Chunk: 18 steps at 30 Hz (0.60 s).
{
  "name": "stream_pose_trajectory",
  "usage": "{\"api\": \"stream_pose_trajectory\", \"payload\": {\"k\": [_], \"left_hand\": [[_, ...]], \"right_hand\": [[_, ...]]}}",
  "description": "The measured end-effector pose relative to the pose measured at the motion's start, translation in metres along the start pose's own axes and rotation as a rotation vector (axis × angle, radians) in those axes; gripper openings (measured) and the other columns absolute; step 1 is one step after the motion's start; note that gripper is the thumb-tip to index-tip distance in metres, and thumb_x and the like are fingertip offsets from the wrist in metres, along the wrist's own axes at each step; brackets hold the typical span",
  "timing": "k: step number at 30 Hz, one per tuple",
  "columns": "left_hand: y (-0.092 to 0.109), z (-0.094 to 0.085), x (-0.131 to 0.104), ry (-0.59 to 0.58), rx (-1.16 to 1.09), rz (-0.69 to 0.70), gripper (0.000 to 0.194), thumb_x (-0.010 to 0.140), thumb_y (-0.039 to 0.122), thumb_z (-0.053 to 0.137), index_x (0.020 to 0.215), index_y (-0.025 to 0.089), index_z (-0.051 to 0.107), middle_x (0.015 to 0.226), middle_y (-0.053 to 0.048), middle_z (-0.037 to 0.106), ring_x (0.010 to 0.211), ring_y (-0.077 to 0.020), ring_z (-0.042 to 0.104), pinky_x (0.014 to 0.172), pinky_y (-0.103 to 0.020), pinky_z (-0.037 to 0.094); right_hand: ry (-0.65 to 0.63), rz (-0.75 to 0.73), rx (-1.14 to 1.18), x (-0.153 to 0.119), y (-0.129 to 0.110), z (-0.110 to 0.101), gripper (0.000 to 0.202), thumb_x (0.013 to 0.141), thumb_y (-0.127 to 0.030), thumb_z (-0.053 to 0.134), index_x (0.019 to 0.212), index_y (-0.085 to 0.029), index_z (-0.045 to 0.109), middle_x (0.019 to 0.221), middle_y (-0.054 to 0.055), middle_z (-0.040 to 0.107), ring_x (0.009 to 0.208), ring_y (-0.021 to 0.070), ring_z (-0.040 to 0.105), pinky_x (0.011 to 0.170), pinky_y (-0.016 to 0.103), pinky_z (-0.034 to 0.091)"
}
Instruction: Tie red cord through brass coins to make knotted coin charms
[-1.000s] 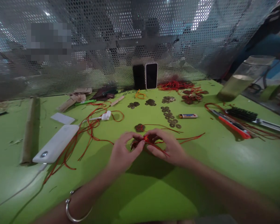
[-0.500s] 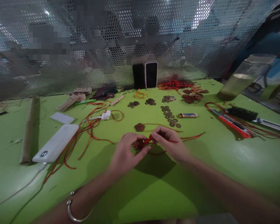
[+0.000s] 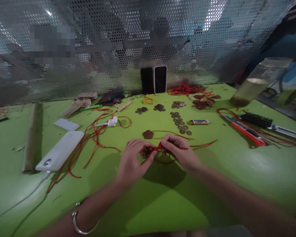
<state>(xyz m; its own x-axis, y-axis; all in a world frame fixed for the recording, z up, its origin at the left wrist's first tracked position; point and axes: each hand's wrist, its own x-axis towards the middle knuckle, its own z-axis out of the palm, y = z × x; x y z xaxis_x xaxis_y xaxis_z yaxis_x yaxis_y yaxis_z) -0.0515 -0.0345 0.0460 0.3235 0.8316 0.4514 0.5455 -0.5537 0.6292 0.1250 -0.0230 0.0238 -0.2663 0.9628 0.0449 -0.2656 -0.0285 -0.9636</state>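
Note:
Between my hands is a knotted red cord [image 3: 157, 147] with coins tied into its left end. My left hand [image 3: 136, 156] is closed on it, thumb against the cord and fingers around the coin end, which they partly hide. Thumb and fingertips of my right hand [image 3: 176, 149] pinch the cord's other end, and a short red tail sticks out past the thumb. Just beyond my hands, a coin cluster bound with red cord [image 3: 148, 134] lies on the green table [image 3: 167, 214], its loose strands running right.
Small piles of coins [image 3: 179, 122] and a lighter [image 3: 199, 122] lie ahead. Rightward are a red cutter knife [image 3: 246, 130], a black brush [image 3: 256, 119] and a tilted jar [image 3: 251, 87]. Loose red cords [image 3: 96, 131] and a white power bank [image 3: 60, 151] are at left. Two phones [image 3: 160, 79] lean on a perforated screen.
My left thumb has moved up onto the red cord and pressed closer to the fingers. The right hand keeps its pinch, with barely any shift.

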Motion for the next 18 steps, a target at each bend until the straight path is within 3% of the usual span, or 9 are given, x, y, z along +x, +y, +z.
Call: {"api": "stream_pose_trajectory", "payload": {"k": [11, 15, 18], "left_hand": [[0.0023, 0.0029, -0.0030, -0.108, -0.111, -0.085, 0.011, 0.084, 0.029, 0.058, 0.084, 0.020, 0.063, 0.073, -0.001, 0.061, 0.070, -0.0155, 0.053, 0.069, -0.029, 0.040], [-0.0006, 0.0042, -0.0040, -0.127, -0.393, -0.285, 0.016, 0.087, 0.032, 0.053, 0.085, 0.019, 0.062, 0.075, -0.001, 0.060, 0.070, -0.0141, 0.053, 0.065, -0.026, 0.041], [-0.0042, 0.0053, -0.0037, -0.094, -0.658, -0.380, 0.016, 0.086, 0.034, 0.056, 0.084, 0.019, 0.062, 0.067, 0.001, 0.055, 0.064, -0.0107, 0.049, 0.061, -0.022, 0.039]], "right_hand": [[-0.095, -0.056, -0.130, -0.0036, -0.0050, 0.0046, 0.019, 0.081, -0.038, 0.062, 0.082, -0.019, 0.062, 0.072, 0.000, 0.057, 0.065, 0.0101, 0.052, 0.060, 0.022, 0.044], [-0.152, -0.087, -0.147, -0.0064, -0.0052, 0.0024, 0.022, 0.086, -0.031, 0.053, 0.105, -0.023, 0.060, 0.098, 0.004, 0.060, 0.087, 0.0146, 0.055, 0.075, 0.026, 0.044], [-0.139, -0.048, -0.167, -0.0063, -0.0024, -0.0003, 0.027, 0.089, -0.028, 0.043, 0.111, -0.025, 0.058, 0.105, 0.004, 0.059, 0.090, 0.0162, 0.054, 0.075, 0.028, 0.043]]}}
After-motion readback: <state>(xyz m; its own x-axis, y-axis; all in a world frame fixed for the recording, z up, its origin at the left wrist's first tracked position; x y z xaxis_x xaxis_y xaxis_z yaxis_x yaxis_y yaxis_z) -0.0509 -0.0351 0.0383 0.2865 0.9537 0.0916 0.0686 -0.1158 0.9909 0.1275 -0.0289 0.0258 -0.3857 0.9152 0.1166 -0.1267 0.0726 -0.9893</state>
